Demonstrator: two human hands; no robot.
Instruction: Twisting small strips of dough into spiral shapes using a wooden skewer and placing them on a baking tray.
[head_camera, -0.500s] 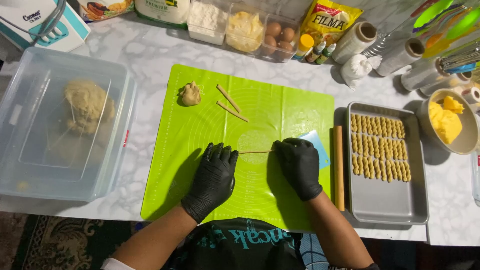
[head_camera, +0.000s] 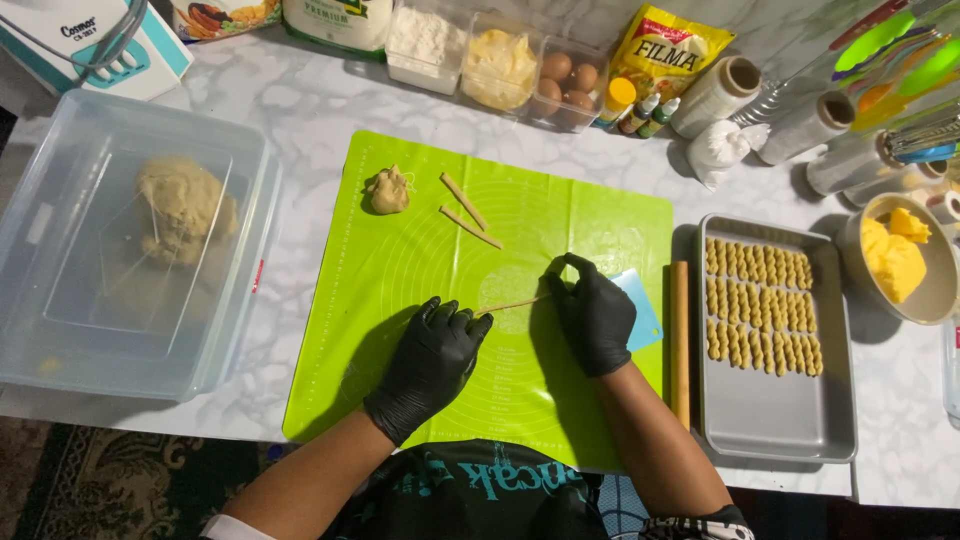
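Observation:
Both of my hands wear black gloves over a green silicone mat (head_camera: 400, 270). A thin rope of beige dough (head_camera: 512, 304) stretches between them. My left hand (head_camera: 432, 362) lies flat on the rope's left end, fingers spread. My right hand (head_camera: 592, 312) pinches the right end between thumb and fingertips, lifting it slightly. A small lump of dough (head_camera: 389, 190) and two short dough sticks (head_camera: 466, 212) rest at the mat's far side. A light blue scraper (head_camera: 645, 305) lies partly under my right hand.
A grey baking tray (head_camera: 770, 400) at the right holds rows of twisted dough pieces. A wooden rolling pin (head_camera: 680, 340) lies beside it. A lidded clear tub (head_camera: 60, 250) with a dough mass sits left. Eggs, flour, butter bowl, rolls and bottles line the back.
My right hand has gone from lying flat on the dough rope to pinching and raising its right end. My left hand stays on the left end.

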